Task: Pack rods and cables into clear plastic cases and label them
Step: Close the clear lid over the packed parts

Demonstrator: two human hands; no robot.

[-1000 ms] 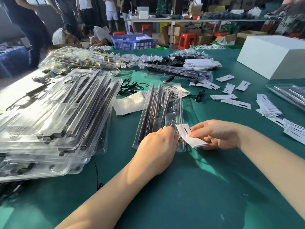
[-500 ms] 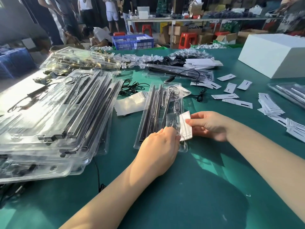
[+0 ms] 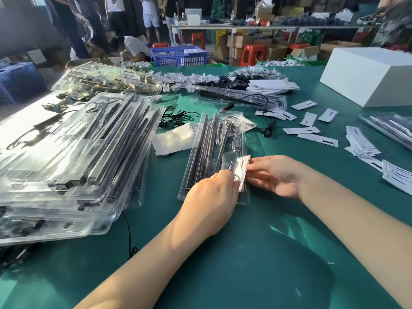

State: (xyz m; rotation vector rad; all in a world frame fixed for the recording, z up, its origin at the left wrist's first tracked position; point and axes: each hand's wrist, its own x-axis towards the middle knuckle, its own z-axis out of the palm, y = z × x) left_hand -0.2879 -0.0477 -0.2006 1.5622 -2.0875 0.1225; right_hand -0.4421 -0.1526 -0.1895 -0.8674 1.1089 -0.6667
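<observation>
on the green table (image 3: 267,253), a clear case (image 3: 214,152) holds dark rods (image 3: 200,152).

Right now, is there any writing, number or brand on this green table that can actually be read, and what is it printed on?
None can be read.
White plastic bag beside the clear plastic case: a barcode sticker, digits too small.
White paper label pinched by left hand and right hand: print blurred.
Loose white slotted cards: black slots only, no text legible.
Big white box: blank.
</observation>
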